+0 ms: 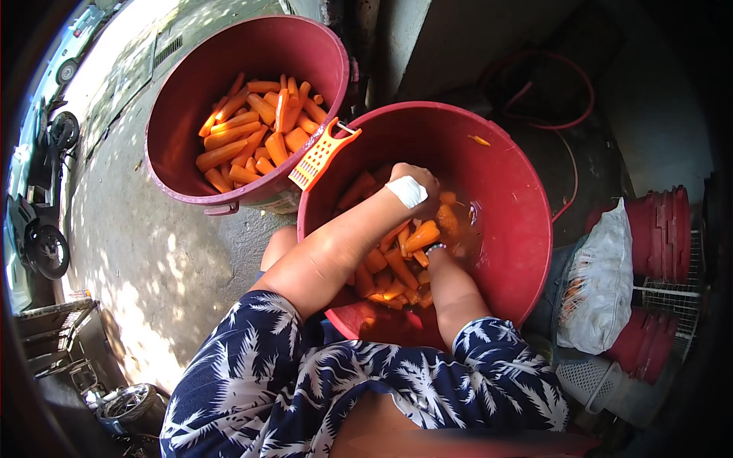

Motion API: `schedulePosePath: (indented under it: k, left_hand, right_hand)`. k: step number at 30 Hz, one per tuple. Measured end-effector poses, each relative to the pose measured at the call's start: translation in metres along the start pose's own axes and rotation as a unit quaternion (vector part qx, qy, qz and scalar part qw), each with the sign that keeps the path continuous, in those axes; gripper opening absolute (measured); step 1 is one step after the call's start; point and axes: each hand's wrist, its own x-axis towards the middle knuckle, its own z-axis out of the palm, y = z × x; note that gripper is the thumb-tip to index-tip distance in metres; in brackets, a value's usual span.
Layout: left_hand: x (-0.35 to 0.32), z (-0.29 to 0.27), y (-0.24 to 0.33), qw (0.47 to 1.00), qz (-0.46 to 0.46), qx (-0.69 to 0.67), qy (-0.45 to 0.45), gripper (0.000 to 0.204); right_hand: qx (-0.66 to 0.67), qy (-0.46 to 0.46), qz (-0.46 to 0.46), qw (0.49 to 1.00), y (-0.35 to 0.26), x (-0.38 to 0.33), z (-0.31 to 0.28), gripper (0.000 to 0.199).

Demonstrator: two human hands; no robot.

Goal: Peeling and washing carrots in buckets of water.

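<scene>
Carrots (402, 267) lie in murky water inside the large red tub (500, 175) in front of me. Over the water, my left hand (420, 182) is closed, with a white patch (407, 191) on its wrist. Its back faces me, and whatever its fingers hold is hidden. My right hand (437, 256) reaches down among the carrots, a beaded bracelet at its wrist. Water and carrots cover its fingers. An orange peeler-grater (314, 159) rests at the rims between this tub and a second red tub (172, 130), which holds many peeled-looking carrots (237, 141).
At the right stand a stuffed white sack (599, 282), red buckets (663, 237) and a white perforated basket (588, 382). A reddish hose (589, 95) coils by the wall. Parked motorbikes (50, 248) line the far left of the concrete ground (145, 252).
</scene>
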Motion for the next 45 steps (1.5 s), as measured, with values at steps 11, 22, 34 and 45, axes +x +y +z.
schedulePosePath:
  k: [11, 22, 34, 45]
  left_hand:
    - [-0.001, 0.003, -0.038, 0.991, -0.122, -0.052, 0.001, 0.041]
    - [0.003, -0.003, -0.032, 0.992, -0.095, -0.057, 0.053, 0.04]
    - [0.009, 0.008, -0.03, 0.995, -0.075, -0.043, 0.054, 0.039]
    - [0.008, 0.004, -0.025, 0.996, -0.06, -0.06, 0.042, 0.041]
  right_hand:
    - [-0.019, -0.183, 0.066, 0.981, 0.031, -0.004, 0.077, 0.061]
    - [-0.466, -0.097, 0.072, 0.876, 0.051, -0.008, 0.161, 0.05]
    - [-0.454, -0.085, 0.108, 0.881, 0.051, -0.012, 0.13, 0.05]
    - [-0.447, -0.074, 0.161, 0.877, 0.053, -0.026, 0.092, 0.05]
